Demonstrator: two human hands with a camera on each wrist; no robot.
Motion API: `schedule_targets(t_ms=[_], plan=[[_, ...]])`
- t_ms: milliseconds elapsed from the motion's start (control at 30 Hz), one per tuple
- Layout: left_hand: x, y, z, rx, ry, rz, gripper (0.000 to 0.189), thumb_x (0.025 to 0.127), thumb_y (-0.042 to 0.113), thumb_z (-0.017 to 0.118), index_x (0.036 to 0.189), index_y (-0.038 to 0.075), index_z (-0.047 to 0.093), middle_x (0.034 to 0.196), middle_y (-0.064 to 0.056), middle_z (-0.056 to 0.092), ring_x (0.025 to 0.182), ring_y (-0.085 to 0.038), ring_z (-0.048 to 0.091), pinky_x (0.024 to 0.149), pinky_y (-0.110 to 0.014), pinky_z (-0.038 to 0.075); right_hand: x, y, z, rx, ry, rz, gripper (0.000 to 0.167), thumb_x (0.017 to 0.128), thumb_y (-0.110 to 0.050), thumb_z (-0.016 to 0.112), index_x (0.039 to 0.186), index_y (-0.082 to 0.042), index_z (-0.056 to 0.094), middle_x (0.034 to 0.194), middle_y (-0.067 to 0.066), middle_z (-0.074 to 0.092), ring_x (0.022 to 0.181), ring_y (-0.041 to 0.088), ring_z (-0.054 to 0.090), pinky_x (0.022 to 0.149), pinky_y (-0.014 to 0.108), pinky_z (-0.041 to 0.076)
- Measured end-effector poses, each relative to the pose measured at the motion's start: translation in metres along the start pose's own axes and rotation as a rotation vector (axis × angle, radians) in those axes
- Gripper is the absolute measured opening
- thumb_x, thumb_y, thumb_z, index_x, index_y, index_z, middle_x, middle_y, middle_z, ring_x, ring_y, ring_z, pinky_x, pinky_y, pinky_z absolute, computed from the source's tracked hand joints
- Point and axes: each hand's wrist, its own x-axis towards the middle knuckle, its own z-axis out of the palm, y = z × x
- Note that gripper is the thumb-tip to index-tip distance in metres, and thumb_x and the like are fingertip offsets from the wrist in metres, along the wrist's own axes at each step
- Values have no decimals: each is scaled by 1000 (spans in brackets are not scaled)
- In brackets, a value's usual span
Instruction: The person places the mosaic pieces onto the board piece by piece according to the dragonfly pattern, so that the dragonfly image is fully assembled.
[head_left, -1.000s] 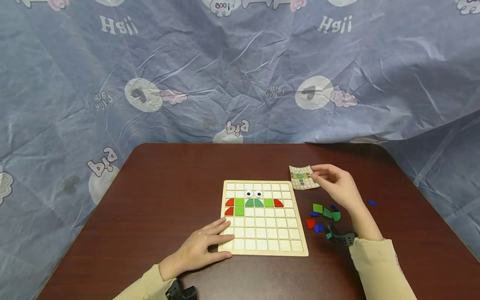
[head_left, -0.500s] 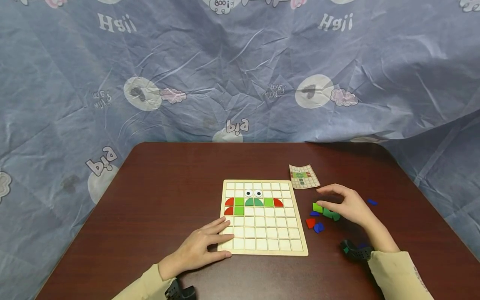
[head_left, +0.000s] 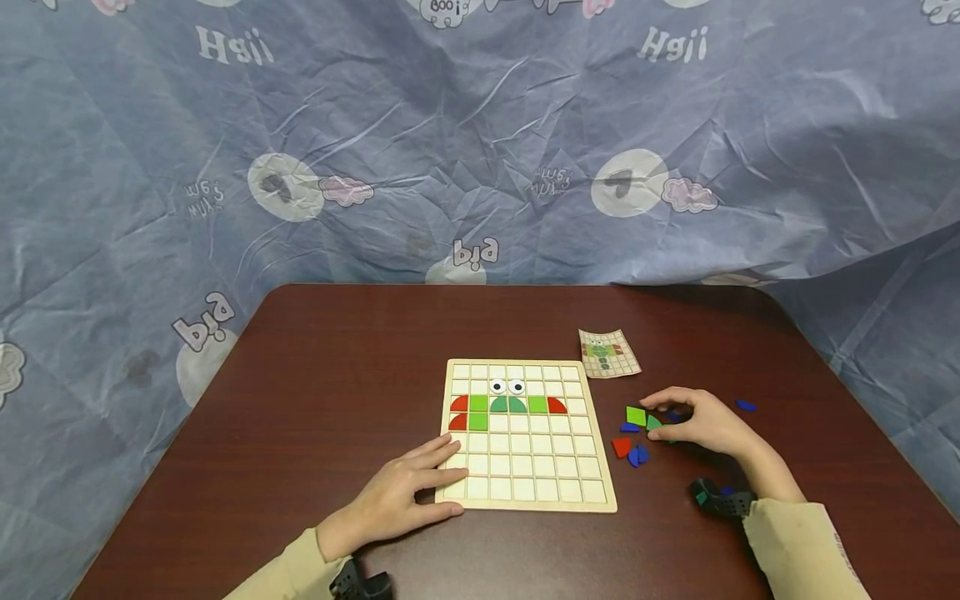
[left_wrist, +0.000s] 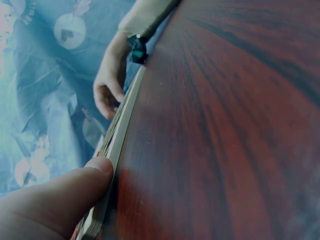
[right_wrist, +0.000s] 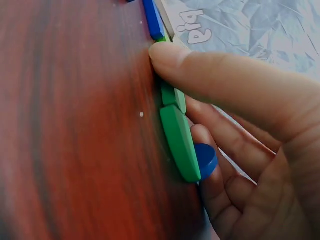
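My left hand [head_left: 401,497] rests on the left edge of a pale wooden grid board [head_left: 522,493], fingers spread, its thumb [left_wrist: 102,165] along the near edge. In the board's upper part sit two eye tiles [head_left: 507,387], red quarter-circles [head_left: 557,406], green squares [head_left: 478,422] and teal quarter-circles [head_left: 498,405]. Right of the board, my right hand [head_left: 708,423] is low over loose tiles, thumb and fingers apart around green pieces [right_wrist: 180,145]. A blue piece [right_wrist: 206,161] lies beside them. In the right wrist view the thumb partly hides the tiles; no firm grip shows.
A small pattern card [head_left: 609,354] lies behind the board's right corner. Loose red [head_left: 622,447], blue [head_left: 637,455] and light green [head_left: 635,416] tiles lie between board and right hand. A blue tile [head_left: 746,406] lies farther right. A patterned cloth [head_left: 465,167] hangs behind the table.
My right hand has left the pattern card and come toward me, down to the loose green tiles. The card now lies untouched. My left hand has stayed on the board.
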Motion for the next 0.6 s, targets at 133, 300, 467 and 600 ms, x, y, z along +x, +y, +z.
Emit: schedule_targets(t_ms=[133,300,467,600], plan=[[0,1,0,1,3,3,44,87,45,64,123,19,65,139,-8,48,133,-23,38,99,-42,41,0,-2,-1,-6,5,42,38,77,-18,79,111,-6,69,102,8,65,86,19,56,69,26,48],[0,1,0,3,4,4,44,87,45,64,123,20,65,139,-8,48,133,-23,38,99,-42,41,2,11,1,19,17,40,35,77,-22,78,108,-9,70,100,5,66,81,14,57,65,25,49],[0,0,0,0,3,5,44,87,46,63,123,20,65,139,-8,48,133,-23,38,99,-42,41,3,12,2,3,65,39,35,77,-27,79,106,-10,71,96,1,68,81,9,58,65,25,50],[0,0,0,5,5,5,44,87,47,62,122,20,65,139,-8,48,133,-23,38,100,-42,40,4,10,2,-29,93,43,35,77,-28,79,106,-9,71,96,2,68,80,10,60,64,25,51]])
